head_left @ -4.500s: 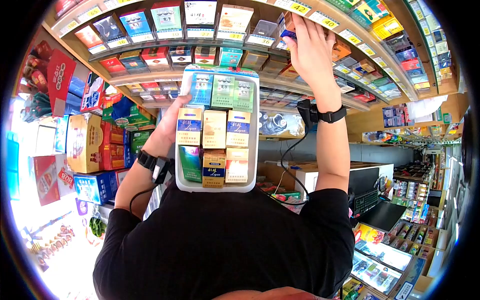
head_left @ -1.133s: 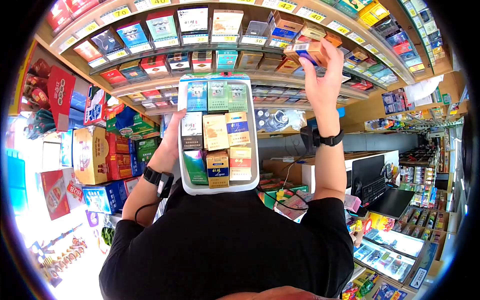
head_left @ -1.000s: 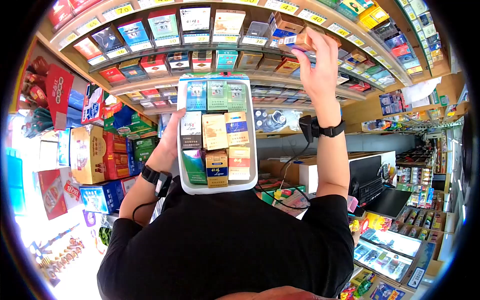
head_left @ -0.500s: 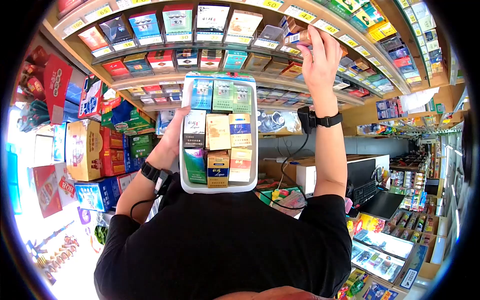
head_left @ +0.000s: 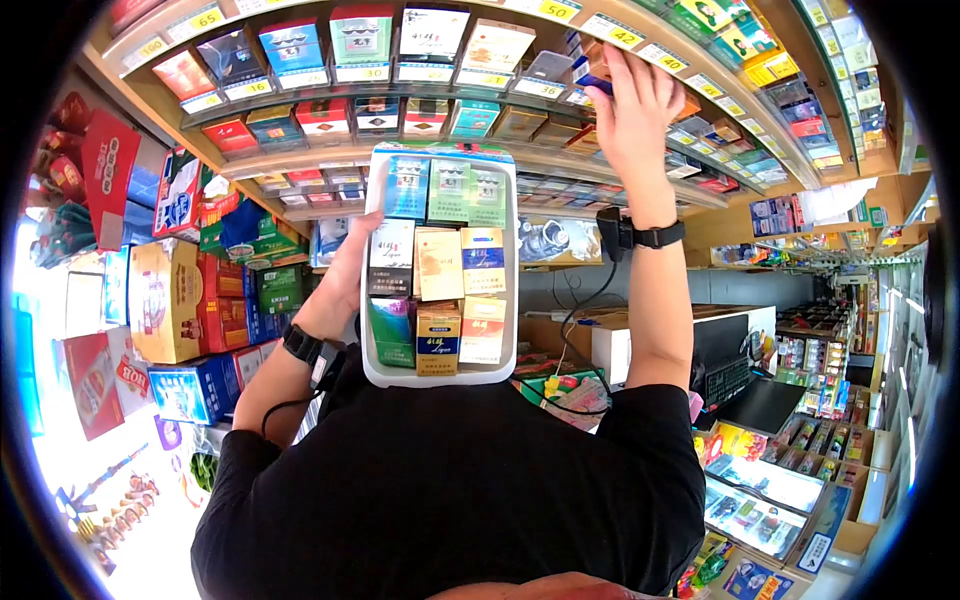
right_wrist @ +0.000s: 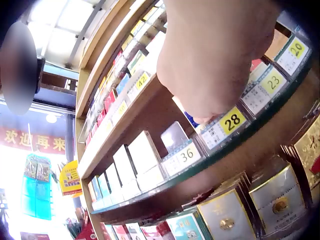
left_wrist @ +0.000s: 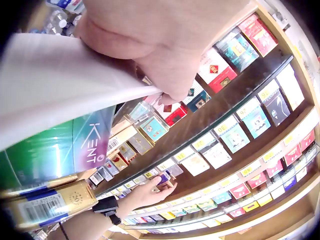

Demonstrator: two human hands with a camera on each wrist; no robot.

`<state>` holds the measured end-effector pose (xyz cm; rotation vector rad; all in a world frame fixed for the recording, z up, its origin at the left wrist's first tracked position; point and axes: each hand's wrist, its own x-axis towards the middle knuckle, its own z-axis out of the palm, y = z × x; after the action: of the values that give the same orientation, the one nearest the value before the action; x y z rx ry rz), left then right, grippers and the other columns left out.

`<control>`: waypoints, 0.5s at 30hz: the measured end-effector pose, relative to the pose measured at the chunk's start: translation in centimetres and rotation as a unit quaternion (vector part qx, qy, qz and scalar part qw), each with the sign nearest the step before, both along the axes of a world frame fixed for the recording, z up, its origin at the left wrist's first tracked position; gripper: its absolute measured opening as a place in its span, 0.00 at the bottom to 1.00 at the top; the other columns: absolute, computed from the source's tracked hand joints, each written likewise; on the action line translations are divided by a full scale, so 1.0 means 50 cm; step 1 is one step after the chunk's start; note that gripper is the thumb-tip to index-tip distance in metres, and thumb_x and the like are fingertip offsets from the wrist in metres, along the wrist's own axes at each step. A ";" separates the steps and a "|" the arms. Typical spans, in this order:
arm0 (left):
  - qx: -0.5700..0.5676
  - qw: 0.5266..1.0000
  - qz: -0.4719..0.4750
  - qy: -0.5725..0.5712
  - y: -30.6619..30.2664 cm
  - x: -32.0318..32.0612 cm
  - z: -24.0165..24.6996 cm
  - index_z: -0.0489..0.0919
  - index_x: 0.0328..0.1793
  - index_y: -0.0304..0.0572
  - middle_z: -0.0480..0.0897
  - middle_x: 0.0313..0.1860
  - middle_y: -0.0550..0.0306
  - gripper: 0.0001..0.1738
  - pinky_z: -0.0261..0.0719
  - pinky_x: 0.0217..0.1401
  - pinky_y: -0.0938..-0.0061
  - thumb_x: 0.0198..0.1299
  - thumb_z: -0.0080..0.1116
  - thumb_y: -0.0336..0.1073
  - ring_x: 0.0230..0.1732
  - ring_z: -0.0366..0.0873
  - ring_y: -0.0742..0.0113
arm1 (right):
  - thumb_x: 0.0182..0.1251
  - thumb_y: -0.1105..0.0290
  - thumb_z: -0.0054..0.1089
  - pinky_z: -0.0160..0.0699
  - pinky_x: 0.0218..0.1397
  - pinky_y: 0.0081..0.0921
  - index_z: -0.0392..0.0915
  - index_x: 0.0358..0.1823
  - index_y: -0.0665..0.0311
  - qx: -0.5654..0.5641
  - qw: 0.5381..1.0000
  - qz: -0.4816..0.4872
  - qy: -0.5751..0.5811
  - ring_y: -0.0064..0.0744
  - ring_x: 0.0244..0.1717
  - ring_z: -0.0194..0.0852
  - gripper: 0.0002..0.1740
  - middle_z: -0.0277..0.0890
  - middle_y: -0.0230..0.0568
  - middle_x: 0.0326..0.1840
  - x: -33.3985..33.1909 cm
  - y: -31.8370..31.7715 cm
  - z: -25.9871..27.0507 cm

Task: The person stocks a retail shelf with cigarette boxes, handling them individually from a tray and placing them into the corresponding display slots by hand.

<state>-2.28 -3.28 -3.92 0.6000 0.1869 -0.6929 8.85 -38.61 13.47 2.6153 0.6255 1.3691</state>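
Curved wooden shelves (head_left: 600, 165) of cigarette packs fill the wall, with yellow price tags along every front edge. Below them sits the white plastic tray (head_left: 440, 376), packed with rows of packs, its near rim at the chest. The left hand (head_left: 350, 262) clasps its left rim, fingers hidden beneath. The right hand (head_left: 635, 110) is up high, fingers curled over a brown-and-blue cigarette pack (head_left: 588, 68) at the upper shelf's front edge, just beside tag 42.

White moulded plastic tray (head_left: 437, 378): smooth, faintly glossy. Assorted cardboard cigarette packs (head_left: 438, 265) inside it: film-wrapped, shiny. Blue-and-brown cardboard pack (head_left: 590, 72): glossy. Brown wooden display shelves (right_wrist: 147, 109): smooth, matt. Yellow paper price labels (head_left: 627, 31): matt. Black cloth shirt (head_left: 450, 480): matt.
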 end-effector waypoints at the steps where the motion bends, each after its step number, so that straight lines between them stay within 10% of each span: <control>1: 0.010 1.000 0.006 -0.005 0.000 -0.001 0.002 0.69 0.77 0.29 0.81 0.68 0.37 0.36 0.85 0.67 0.59 0.76 0.50 0.53 0.64 0.85 0.49 | 0.76 0.52 0.63 0.46 0.76 0.56 0.75 0.74 0.52 -0.005 1.000 -0.003 0.006 0.45 0.77 0.60 0.30 0.75 0.35 0.73 -0.002 0.001 0.005; 12: -0.024 0.999 -0.008 0.030 0.000 0.008 -0.008 0.71 0.74 0.27 0.83 0.64 0.36 0.33 0.86 0.66 0.59 0.78 0.49 0.50 0.61 0.86 0.49 | 0.70 0.45 0.67 0.31 0.82 0.74 0.60 0.79 0.70 0.072 0.994 0.083 0.016 0.55 0.82 0.52 0.48 0.62 0.56 0.80 0.000 0.009 -0.019; 15: -0.012 0.999 -0.011 0.035 0.004 0.010 -0.020 0.72 0.72 0.27 0.84 0.63 0.38 0.33 0.87 0.65 0.60 0.78 0.49 0.51 0.59 0.87 0.51 | 0.69 0.58 0.69 0.43 0.83 0.64 0.70 0.73 0.67 0.070 0.986 0.145 -0.044 0.54 0.78 0.63 0.35 0.69 0.51 0.76 -0.028 0.022 -0.035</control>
<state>-1.77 -3.06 -4.93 0.5563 0.2379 -0.7367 7.44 -37.53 11.70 2.6317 0.9617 1.6549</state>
